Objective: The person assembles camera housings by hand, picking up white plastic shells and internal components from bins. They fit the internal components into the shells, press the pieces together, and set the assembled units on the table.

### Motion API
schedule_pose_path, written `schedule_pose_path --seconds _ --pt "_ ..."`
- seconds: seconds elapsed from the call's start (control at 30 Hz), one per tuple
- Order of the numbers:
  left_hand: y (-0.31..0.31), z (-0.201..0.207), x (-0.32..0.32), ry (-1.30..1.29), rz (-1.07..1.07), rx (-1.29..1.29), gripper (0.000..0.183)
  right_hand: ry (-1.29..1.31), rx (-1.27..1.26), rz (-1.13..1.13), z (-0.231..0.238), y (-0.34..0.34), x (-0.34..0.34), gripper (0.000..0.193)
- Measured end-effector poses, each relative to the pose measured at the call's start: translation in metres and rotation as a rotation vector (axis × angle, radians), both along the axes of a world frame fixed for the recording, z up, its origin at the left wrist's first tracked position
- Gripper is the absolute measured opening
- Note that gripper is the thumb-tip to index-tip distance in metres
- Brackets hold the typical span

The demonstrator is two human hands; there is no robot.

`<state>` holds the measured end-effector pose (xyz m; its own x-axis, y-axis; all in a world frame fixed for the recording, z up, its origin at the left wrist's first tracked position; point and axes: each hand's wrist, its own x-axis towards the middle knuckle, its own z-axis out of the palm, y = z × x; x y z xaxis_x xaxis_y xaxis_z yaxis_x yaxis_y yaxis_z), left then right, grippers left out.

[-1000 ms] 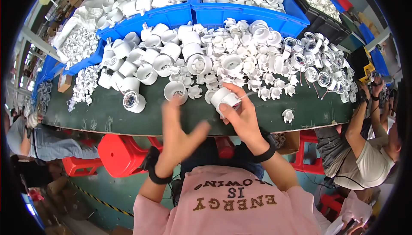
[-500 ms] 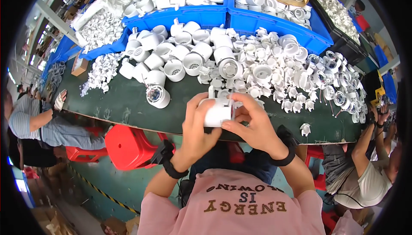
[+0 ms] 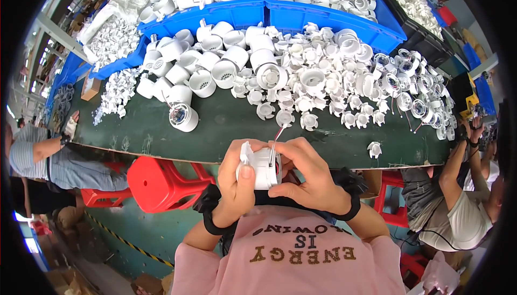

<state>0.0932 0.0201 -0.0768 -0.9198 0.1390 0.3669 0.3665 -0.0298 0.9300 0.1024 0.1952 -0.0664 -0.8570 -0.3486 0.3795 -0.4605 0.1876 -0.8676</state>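
Observation:
Close to my body, at the table's near edge, both hands hold a white round plastic housing [image 3: 263,172]. My left hand [image 3: 235,179] grips its left side, the thumb lying over the front beside a small white tab. On the other side my right hand [image 3: 309,175] has its fingers and thumb closed around the rim. Thin red and white wires [image 3: 278,137] rise from between the hands. The housing's inside is mostly hidden by the fingers. Left of them on the table lies another white housing [image 3: 183,117], with a dark round part and wires in its open end.
White cups [image 3: 202,82], finned white wheels [image 3: 309,121] and wired rings [image 3: 419,107] lie heaped across the green table [image 3: 237,128]. Behind stand blue bins [image 3: 334,21] of white parts. A red stool [image 3: 153,184] is at left; other people sit at both sides.
Both hands have drawn the housing nearer to my body and turned it. The wires and the small tab now show. The whole view has shifted slightly.

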Motion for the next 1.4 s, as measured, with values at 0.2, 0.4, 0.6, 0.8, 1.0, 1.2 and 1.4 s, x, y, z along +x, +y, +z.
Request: schedule_pose_path --seconds 0.2,0.4,0.6,0.8,1.0,1.2,1.4 --pt "0.001 -0.011 -0.001 0.235 0.022 -0.091 0.041 -0.035 -0.04 0.008 -0.003 0.002 0.006 0.073" --pt "-0.011 -0.013 0.017 0.304 0.131 -0.049 0.035 -0.08 -0.074 0.045 -0.004 -0.014 0.014 0.067" --pt "0.017 -0.013 0.019 0.01 0.242 0.096 0.029 -0.105 -0.046 -0.114 -0.011 -0.016 0.012 0.042" --pt "0.014 -0.004 0.021 -0.182 0.184 0.261 0.025 0.162 0.118 -0.169 -0.019 -0.031 -0.007 0.039" --pt "0.024 -0.006 0.03 -0.023 0.206 0.163 0.025 0.141 0.04 -0.154 -0.012 -0.026 0.006 0.047" --pt "0.013 -0.007 0.017 -0.023 0.109 -0.073 0.032 0.084 0.095 -0.206 -0.008 -0.013 0.006 0.034" --pt "-0.018 -0.011 0.015 -0.664 -0.225 0.151 0.054 0.183 0.294 -0.16 -0.018 -0.027 0.02 0.071"
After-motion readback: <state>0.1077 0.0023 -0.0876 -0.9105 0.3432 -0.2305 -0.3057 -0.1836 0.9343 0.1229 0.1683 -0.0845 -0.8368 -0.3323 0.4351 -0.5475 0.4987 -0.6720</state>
